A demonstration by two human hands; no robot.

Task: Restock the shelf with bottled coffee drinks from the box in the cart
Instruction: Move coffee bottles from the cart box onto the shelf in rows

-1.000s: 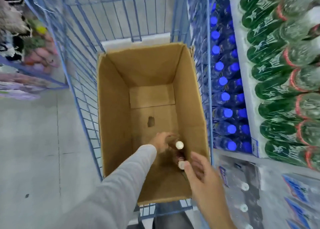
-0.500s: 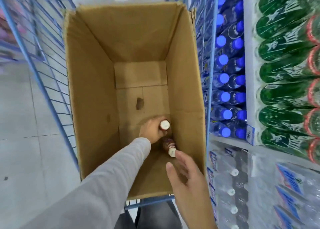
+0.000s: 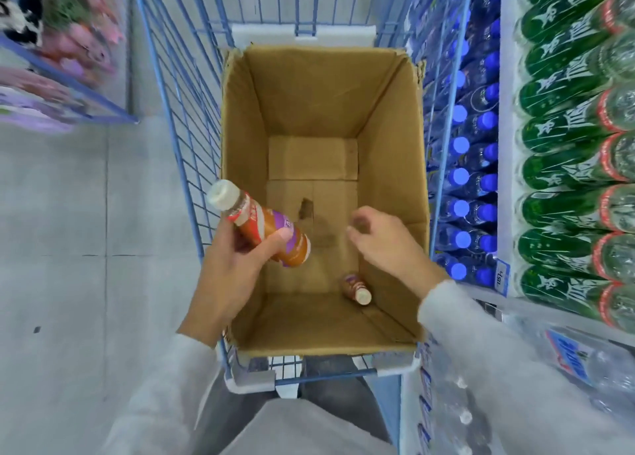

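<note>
I see blurred pink goods (image 3: 79, 45) far left over the grey floor (image 3: 68, 214). The blue wire cart (image 3: 178, 110) holds the open cardboard box (image 3: 240, 138); shelves of blue-capped bottles (image 3: 460, 176) and green bottles (image 3: 563, 169) stand right. My left hand (image 3: 226, 269) grips one coffee bottle (image 3: 264, 229), tilted, above the box's left wall. A second bottle (image 3: 357, 289) lies on the box floor. My right hand (image 3: 385, 245) hovers above it, fingers loosely curled, empty.

Grey tiled floor (image 3: 68, 214), bottle-stocked shelving (image 3: 567, 145) right, bright even light
</note>
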